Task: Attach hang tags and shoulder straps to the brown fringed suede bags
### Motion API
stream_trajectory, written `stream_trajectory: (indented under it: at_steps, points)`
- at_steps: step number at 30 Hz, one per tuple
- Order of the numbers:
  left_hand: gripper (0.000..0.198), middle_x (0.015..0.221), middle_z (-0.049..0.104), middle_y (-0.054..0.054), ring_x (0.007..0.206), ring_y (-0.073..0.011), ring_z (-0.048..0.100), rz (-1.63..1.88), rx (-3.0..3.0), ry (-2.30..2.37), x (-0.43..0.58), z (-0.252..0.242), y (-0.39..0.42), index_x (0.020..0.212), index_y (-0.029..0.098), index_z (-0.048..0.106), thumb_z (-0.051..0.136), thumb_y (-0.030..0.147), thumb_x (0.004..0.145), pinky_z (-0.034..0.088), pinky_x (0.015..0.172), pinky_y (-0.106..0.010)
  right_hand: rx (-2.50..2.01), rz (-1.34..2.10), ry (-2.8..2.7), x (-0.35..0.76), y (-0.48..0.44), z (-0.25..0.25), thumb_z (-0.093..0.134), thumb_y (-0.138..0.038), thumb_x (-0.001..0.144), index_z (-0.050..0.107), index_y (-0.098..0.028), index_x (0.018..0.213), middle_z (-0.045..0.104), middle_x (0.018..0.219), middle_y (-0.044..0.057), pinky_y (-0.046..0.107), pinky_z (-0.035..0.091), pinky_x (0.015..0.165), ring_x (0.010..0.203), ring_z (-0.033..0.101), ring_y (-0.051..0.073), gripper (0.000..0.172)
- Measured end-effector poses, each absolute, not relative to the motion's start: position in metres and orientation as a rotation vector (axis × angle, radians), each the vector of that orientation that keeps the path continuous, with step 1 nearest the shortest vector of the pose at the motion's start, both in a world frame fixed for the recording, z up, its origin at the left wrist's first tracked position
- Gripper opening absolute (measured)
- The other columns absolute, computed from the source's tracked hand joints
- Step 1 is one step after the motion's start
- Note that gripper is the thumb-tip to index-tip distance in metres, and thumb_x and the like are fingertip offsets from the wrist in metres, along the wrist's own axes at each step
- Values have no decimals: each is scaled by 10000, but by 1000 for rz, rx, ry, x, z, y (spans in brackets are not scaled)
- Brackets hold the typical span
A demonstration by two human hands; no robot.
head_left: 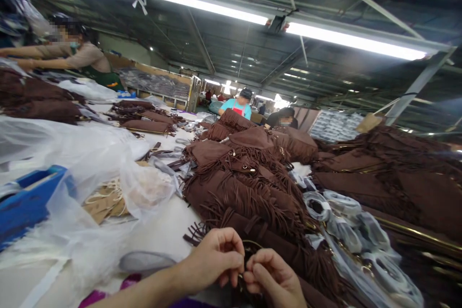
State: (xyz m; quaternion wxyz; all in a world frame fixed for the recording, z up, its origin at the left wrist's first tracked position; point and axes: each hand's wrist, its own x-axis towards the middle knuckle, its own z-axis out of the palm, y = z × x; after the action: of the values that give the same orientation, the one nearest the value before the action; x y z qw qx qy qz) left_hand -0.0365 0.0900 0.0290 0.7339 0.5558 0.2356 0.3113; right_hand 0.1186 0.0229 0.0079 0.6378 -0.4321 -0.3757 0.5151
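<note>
At the bottom centre, my left hand [221, 256] and my right hand [271, 276] are close together with fingertips pinched. What they hold is too small and too hidden to name. A thin gold-coloured curve, perhaps a zip or metal trim, shows just behind my fingers. Both hands are over the near end of a brown fringed bag [260, 231], part of which they cover. Beyond it lies a heap of similar brown bags [249, 185] with long fringes and small metal fittings.
To the left are a blue tape dispenser [39, 197], sheer white wrapping [94, 139] and brown paper tags [106, 202] with strings. Plastic-wrapped coiled straps [346, 221] lie right, beside more stacked brown bags [397, 183]. Co-workers stand at the far left [84, 55] and beyond the heap.
</note>
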Motion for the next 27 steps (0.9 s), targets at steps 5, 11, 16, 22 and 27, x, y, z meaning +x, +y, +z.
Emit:
stream_trajectory:
  at_steps: [5, 11, 16, 22, 27]
  points:
    - [280, 573, 620, 20, 435, -105, 571, 752, 1140, 551, -30, 19, 90, 821, 145, 573, 671, 297, 608, 423, 407, -186, -1014, 1142, -913, 126, 27, -15, 895, -443, 675, 725, -175, 810, 729, 684, 42, 230, 574, 529, 590, 693, 177, 345]
    - [172, 481, 540, 52, 393, -84, 474, 729, 1365, 706, -31, 20, 84, 739, 150, 595, 592, 317, 699, 381, 398, -184, -1017, 1068, -1027, 126, 24, -15, 818, -478, 760, 716, -178, 775, 705, 649, 31, 231, 561, 552, 588, 667, 171, 317]
    - [135, 634, 662, -8, 548, -107, 565, 774, 1615, 748, -30, 30, 76, 693, 150, 596, 529, 243, 766, 396, 498, -191, -951, 1015, -1027, 119, 20, -8, 790, -430, 802, 701, -202, 783, 674, 623, -1, 191, 513, 525, 545, 611, 131, 245]
    - [95, 630, 683, -15, 570, -131, 597, 762, 1644, 771, -28, 34, 74, 674, 157, 580, 511, 180, 736, 414, 517, -199, -954, 973, -1079, 117, 21, -5, 770, -365, 819, 719, -210, 772, 642, 633, -14, 203, 495, 560, 565, 587, 131, 169]
    - [111, 636, 689, -9, 581, -132, 609, 766, 1703, 794, -30, 33, 74, 667, 166, 571, 498, 163, 751, 415, 529, -198, -980, 899, -1162, 118, 20, -3, 722, -328, 850, 698, -220, 744, 622, 634, -22, 230, 482, 612, 591, 576, 146, 154]
